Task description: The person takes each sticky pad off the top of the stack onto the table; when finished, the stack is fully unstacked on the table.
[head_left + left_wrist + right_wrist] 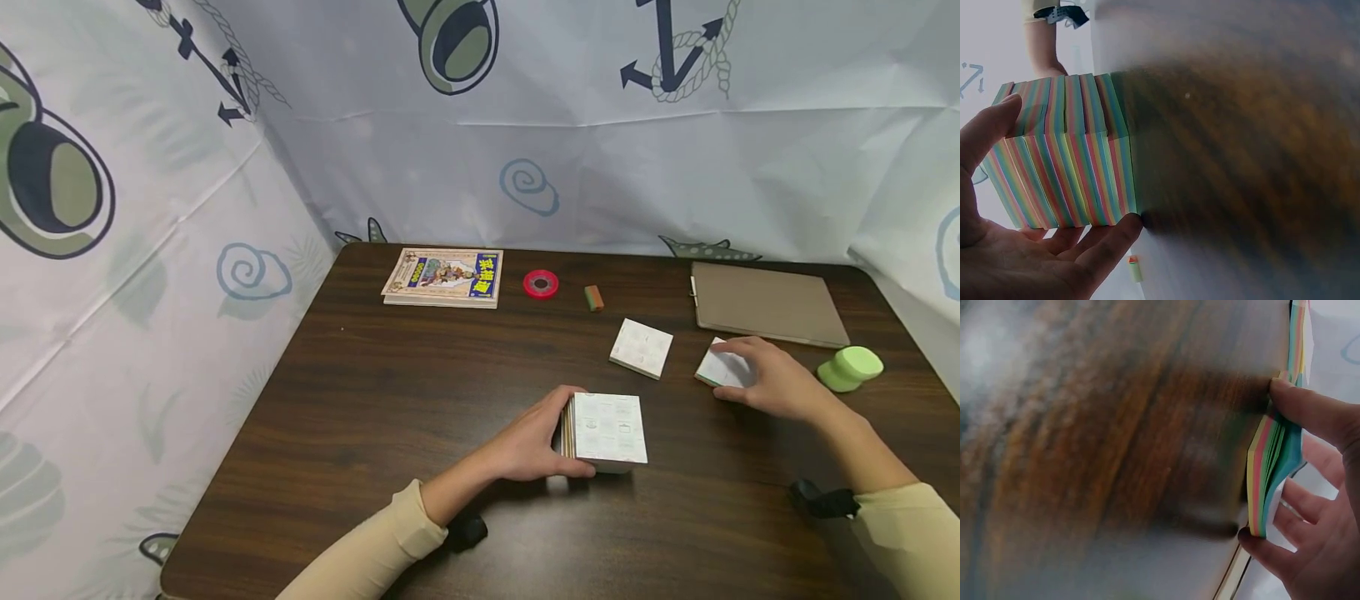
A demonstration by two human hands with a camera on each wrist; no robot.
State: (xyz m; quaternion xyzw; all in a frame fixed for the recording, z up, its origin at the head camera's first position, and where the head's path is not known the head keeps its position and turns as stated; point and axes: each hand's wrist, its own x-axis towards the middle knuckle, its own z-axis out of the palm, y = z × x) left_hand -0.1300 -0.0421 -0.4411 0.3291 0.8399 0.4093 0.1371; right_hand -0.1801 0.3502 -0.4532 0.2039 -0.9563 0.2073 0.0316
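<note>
My left hand (528,442) grips a tall stack of sticky note pads (611,427), thumb at the near side and fingers round the far side. Their striped edges of pink, yellow, green and blue show in the left wrist view, where the stack (1072,156) stands on the table. Farther right, my right hand (780,382) holds a single sticky note pad (724,367) between thumb and fingers. Its sheets (1260,481) bow and fan slightly apart in the right wrist view. One more white-topped pad (642,347) lies between the two hands, toward the back.
Along the back of the brown table (390,400) are a comic-style book (444,277), a red ring-shaped object (541,284), a small orange-green block (594,298) and a grey-brown folder (768,302). A light green bottle (850,369) stands beside the right wrist. Printed curtains enclose the table.
</note>
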